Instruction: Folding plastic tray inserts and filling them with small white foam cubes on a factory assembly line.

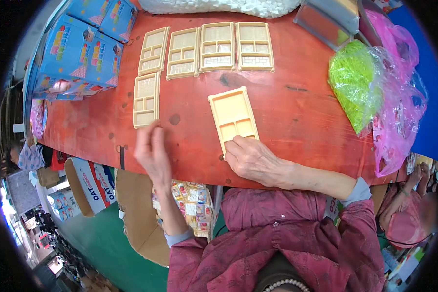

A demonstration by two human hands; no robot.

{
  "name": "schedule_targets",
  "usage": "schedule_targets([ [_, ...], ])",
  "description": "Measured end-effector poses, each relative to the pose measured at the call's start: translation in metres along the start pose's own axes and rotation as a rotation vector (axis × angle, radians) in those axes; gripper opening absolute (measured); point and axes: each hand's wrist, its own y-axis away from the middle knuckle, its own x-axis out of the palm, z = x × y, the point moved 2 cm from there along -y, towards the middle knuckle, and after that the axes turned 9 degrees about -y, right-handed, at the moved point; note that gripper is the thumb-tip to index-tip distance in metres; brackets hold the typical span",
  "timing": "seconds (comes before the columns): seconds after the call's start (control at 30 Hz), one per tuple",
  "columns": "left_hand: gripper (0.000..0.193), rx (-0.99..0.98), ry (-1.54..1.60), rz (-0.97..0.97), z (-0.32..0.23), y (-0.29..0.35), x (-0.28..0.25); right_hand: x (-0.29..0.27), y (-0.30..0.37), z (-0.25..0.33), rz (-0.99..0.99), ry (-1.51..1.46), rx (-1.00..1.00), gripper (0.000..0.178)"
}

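Note:
A cream plastic compartment tray (232, 111) lies tilted on the red table in front of me. My right hand (252, 159) grips its near end, and the fingers cover part of the small compartments. My left hand (153, 151) hovers by the table's front edge, slightly blurred, thumb and fingers apart with nothing seen between them. Just beyond it is another compartment tray (146, 100), which looks covered with clear film. Several similar trays (217, 46) stand in a row farther back.
Blue printed boxes (80, 56) are stacked at the back left. Toward the right sit a bag of lime-green material (351, 82) and a pink plastic bag (399, 117). Below the table's front edge, an open carton (142, 214) stands beside small wrapped packets (195, 207).

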Motion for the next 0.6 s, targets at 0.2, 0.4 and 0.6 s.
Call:
schedule_targets([
  [0.2, 0.024, -0.32, 0.585, 0.431, -0.036, 0.061, 0.046, 0.005, 0.002, -0.006, -0.12, 0.079, 0.024, 0.011],
  [0.4, 0.035, -0.488, 0.821, 0.44, -0.055, 0.068, 0.05, -0.015, 0.005, -0.001, -0.248, -0.009, 0.033, 0.014],
  [0.6, 0.027, -0.303, 0.554, 0.359, -0.057, 0.073, 0.054, -0.03, 0.001, 0.005, -0.37, 0.004, -0.007, 0.014],
])
